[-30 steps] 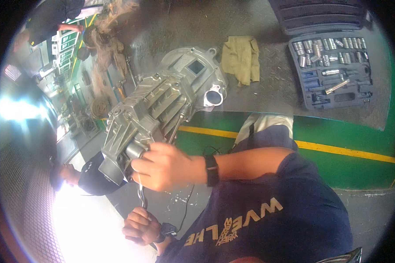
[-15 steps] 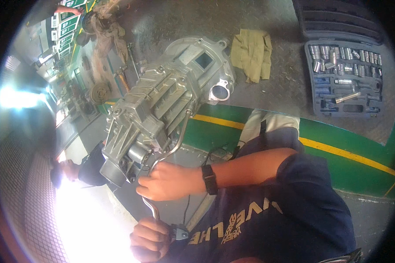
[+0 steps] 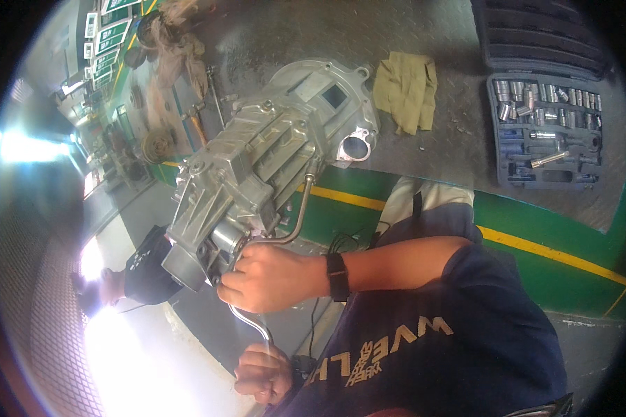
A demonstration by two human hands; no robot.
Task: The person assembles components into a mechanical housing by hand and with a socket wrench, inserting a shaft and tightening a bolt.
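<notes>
A silver cast-metal gearbox housing (image 3: 257,160) lies on a steel plate bench. A bent, crank-shaped metal bar (image 3: 295,215) runs from the housing's side down toward me. My right hand (image 3: 268,278), with a black watch on its wrist, is closed around the middle bend of the bar, right against the housing's near end. My left hand (image 3: 261,375) is closed on the bar's lower end, close to my dark blue shirt. The bar's tip at the housing is partly hidden.
An open blue socket set case (image 3: 546,132) lies at the far right of the bench. A yellow-green rag (image 3: 407,87) lies beside the housing. The bench front is green with a yellow stripe (image 3: 535,247). Tools and parts lie at far left. Glare covers the lower left.
My right hand has shifted slightly down and around on the bar's bend. My left hand stays on the lower end. The view has tilted, moving the bench upward.
</notes>
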